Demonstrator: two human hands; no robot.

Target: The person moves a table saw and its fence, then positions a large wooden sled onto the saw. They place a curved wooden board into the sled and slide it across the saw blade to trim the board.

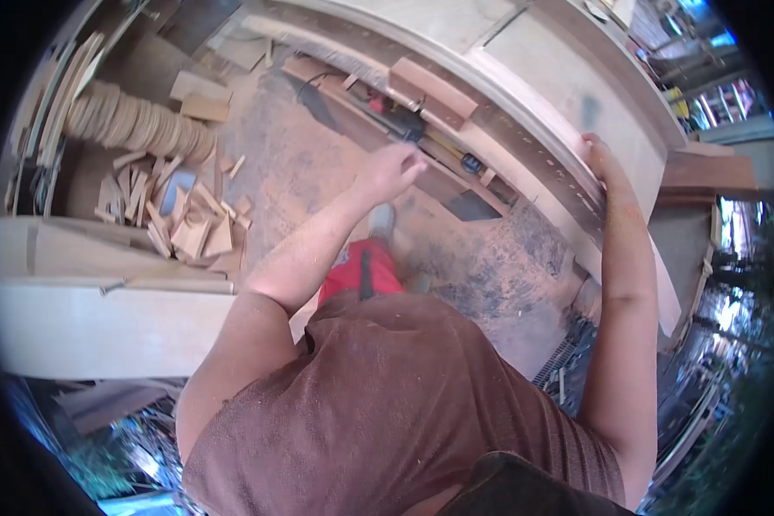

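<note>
My left hand [391,175] is raised over the floor in front of the bench, its fingers curled in loosely with nothing visible in them. Below the bench top, a shelf [353,120] holding tools lies just beyond that hand. My right hand [604,163] is closed over the edge of a long pale wooden board [537,101] that runs along the front of the workbench [611,82]. The thumb side shows on top; the other fingers are partly hidden by the board's edge.
A reddish wood block [433,90] rests on the lower rail. At left, offcuts [189,215] lie heaped beside a row of round wooden discs [138,120]. A pale panel [112,327] stands at my left side. Sawdust covers the floor [275,172].
</note>
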